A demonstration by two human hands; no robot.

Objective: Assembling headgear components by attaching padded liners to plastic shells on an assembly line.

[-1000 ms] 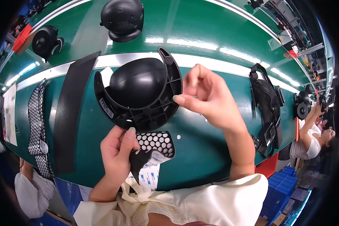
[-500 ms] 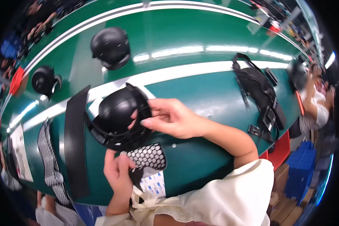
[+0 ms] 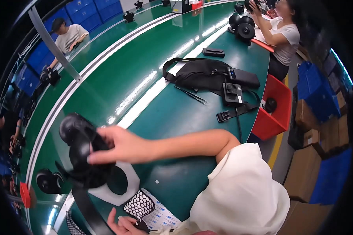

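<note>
My right hand (image 3: 119, 145) reaches across to the left and grips a black domed plastic shell (image 3: 81, 154) with a curved band, held over the bench. Behind the shell is another rounded black unit (image 3: 71, 120), partly covered by it. Low in the view, my left hand (image 3: 124, 226) has its fingers apart and appears to hold nothing; the lower edge cuts it off. Next to it lie a black patch with white dots (image 3: 139, 204) and a white backing sheet with blue print (image 3: 163, 216). A white plate with a round cutout (image 3: 131, 176) lies beneath the right forearm.
Left of the shell stands another black unit (image 3: 48, 181). A black strap bag (image 3: 200, 72), tweezers (image 3: 190, 95) and a small boxed device (image 3: 232, 94) occupy the bench's right. Beyond its edge are a red bin (image 3: 276, 107) and cardboard boxes (image 3: 302, 172). Co-workers sit farther off.
The view has swung toward the right. My right hand has carried the black shell up off the white plate toward the far left; my left hand has come away from the shell.
</note>
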